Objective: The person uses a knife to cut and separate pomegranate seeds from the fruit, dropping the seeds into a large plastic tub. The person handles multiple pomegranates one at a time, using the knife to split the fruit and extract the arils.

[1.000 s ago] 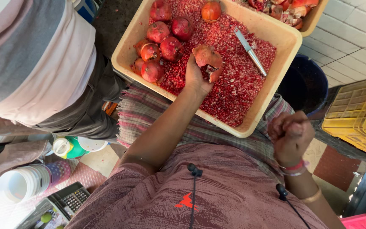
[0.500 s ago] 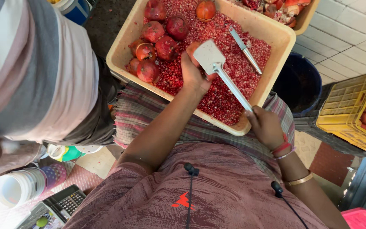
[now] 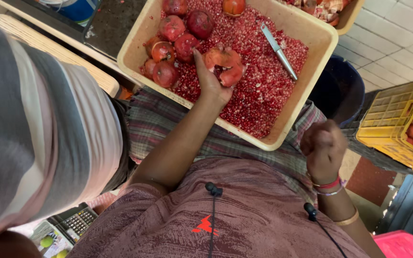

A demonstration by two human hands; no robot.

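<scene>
1. Red pomegranate seeds [image 3: 259, 91] cover the floor of the tan tray [image 3: 283, 138], which rests on the person's lap in the upper centre of the frame.
2. Left hand [image 3: 211, 81]: grasping an opened pomegranate half [image 3: 223, 64], held cut side down over the seeds.
3. Right hand [image 3: 323, 145]: clenched into a fist at centre right, raised off the tray's near rim; whether it grips anything cannot be told.
4. Whole pomegranates [image 3: 175, 43] sit in the tray's upper left corner; a knife [image 3: 278, 50] lies on the seeds, upper right.
5. Step in hand, as judged: knocking seeds out of the half. A further strike calls for the half kept steady above the tray.
6. A yellow crate [image 3: 388, 124] of fruit stands at the right edge.
</scene>
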